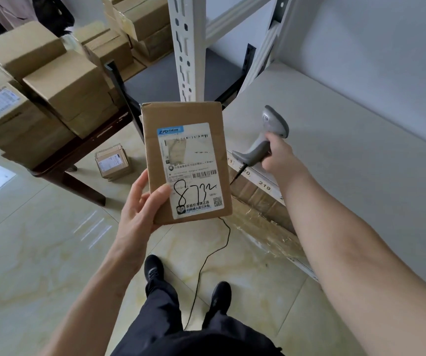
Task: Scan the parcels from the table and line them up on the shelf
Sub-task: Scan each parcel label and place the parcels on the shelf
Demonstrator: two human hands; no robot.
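Observation:
My left hand [140,211] holds a flat brown cardboard parcel [181,116] upright at centre, thumb on its white shipping label with "8732" handwritten in black. My right hand [281,155] grips a grey handheld barcode scanner [271,132] over the front edge of the pale shelf board [348,140] on the right; the scanner's head points away from the parcel. Its black cable [206,260] trails down to the floor. On the dark table [78,152] at left sits a stack of several brown parcels [65,86].
A white slotted shelf upright [186,47] stands behind the parcel. One small box [113,161] lies on the tiled floor under the table. Taped cartons [260,201] fill the shelf level below. More boxes [140,21] are stacked at the back. My feet stand beside the cable.

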